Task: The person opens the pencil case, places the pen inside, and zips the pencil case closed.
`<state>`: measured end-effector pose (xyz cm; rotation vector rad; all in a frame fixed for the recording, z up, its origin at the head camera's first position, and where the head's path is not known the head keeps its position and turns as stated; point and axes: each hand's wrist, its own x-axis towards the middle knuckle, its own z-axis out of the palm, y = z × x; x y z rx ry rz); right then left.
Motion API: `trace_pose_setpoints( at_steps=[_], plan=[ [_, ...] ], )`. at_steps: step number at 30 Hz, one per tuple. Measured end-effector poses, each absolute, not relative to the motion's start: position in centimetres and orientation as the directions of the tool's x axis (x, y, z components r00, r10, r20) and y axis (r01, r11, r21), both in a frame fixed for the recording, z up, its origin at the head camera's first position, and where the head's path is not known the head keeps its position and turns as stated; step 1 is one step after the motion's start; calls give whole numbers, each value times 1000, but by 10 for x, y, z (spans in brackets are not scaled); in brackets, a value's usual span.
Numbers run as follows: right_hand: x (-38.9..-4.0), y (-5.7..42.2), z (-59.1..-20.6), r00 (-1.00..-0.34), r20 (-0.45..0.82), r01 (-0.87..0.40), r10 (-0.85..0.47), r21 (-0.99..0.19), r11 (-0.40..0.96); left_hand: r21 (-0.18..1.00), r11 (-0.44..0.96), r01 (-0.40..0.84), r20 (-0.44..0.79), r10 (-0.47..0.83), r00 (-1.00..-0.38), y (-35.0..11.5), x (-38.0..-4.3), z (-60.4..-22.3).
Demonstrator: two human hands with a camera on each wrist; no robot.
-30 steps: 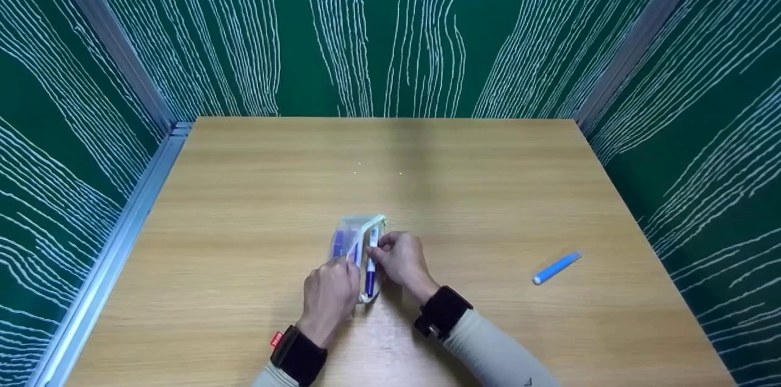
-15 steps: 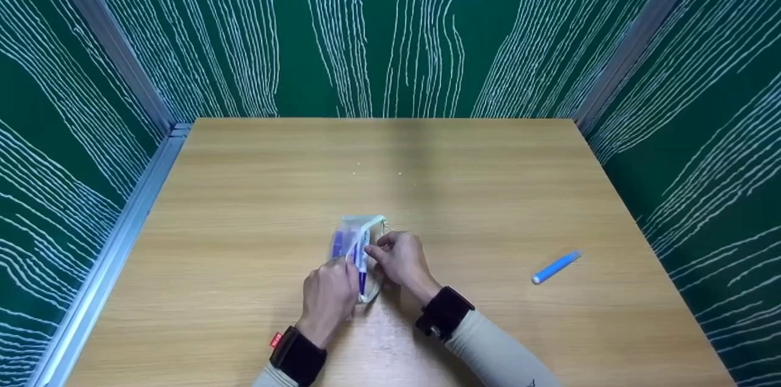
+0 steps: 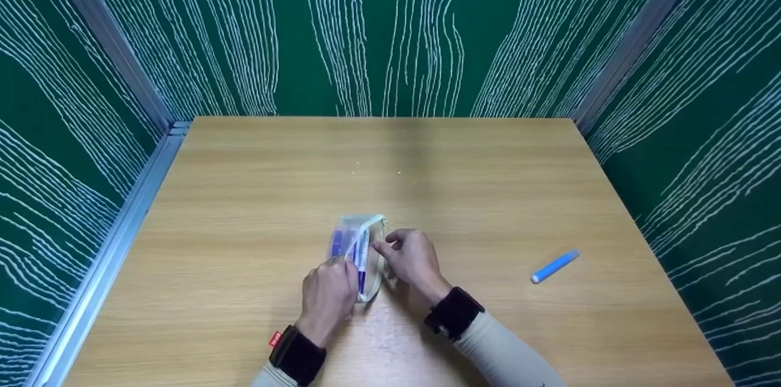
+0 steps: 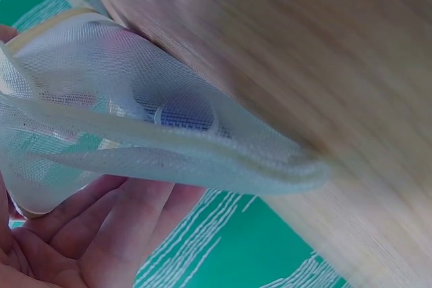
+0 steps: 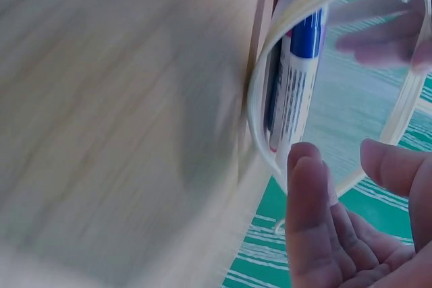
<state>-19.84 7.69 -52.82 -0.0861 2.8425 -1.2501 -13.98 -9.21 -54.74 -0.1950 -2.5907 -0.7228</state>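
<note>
A see-through mesh pencil pouch (image 3: 376,219) with a pale zip edge stands with its mouth facing right. My left hand (image 3: 329,295) grips its near end. Inside lies a white marker (image 5: 302,79) with a dark blue cap, alongside other purple and blue items (image 3: 337,243) showing through the mesh. My right hand (image 3: 416,260) is just outside the pouch mouth. In the right wrist view its thumb and fingertips (image 5: 305,156) are apart, holding nothing, with the fingertips right at the marker's lower end.
A blue, pen-shaped stick (image 3: 555,267) with a whitish end lies to the right on the wooden table (image 3: 256,191). Green walls with white wavy lines (image 3: 329,27) enclose the table's back and sides, and a metal rail (image 3: 113,253) runs along the left.
My right hand has put the marker into the pouch, let it go and drawn back slightly to the right. My left hand has kept its hold on the pouch.
</note>
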Motion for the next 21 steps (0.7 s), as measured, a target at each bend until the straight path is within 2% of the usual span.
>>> trace_pose_setpoints(
  at_steps=[8, 12, 15, 21],
  plan=[
    [-201, 99, -528, -998, 63, -51, -7, -728, 683, 440, 861, 256, 493, 7, -870, -91, -139, -547],
    [-202, 111, -528, -1000, 19, 0, 19, -724, 689, 446, 858, 255, 488, 6, -873, -91, -138, -547],
    [-204, 120, -528, -999, 20, 10, 33, -688, 725, 458, 852, 256, 477, 8, -879, -91, -139, -547],
    [-207, 141, -529, -992, 123, -51, 24, -573, 818, 474, 841, 260, 464, 11, -886, -91, -140, -547]
  ],
)
